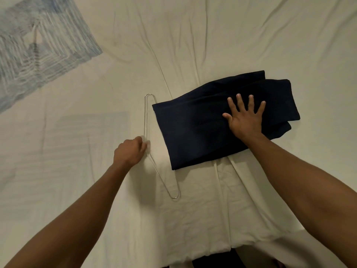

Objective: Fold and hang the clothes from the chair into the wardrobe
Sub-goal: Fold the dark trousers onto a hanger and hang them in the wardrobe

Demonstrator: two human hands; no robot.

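Far left, a blue-and-white striped cloth (38, 47) lies on the cream bedsheet (193, 35), blurred, so whether it is a garment or a pillow cannot be told. Moving right, the left hand (130, 150) is curled round the neck of a thin wire hanger (145, 117), which lies flat on the sheet just beside the left edge of the garment; hook is hidden under the fingers, probably. Next, the dark navy garment (193, 136) sits folded into a rough rectangle mid-bed, with looser layers bunched at its right end. The right hand (244, 118) lies flat on top of it, fingers spread, pressing it down, gripping nothing. Step in hand, as judged: folding looks done and the hanging step is starting, hanger being brought to the cloth. Next move calls for lifting one folded edge with the right hand, sliding the hanger's bar under or through the fold, then draping the garment evenly so it does not slip off the smooth wire. Chair and wardrobe not in view.
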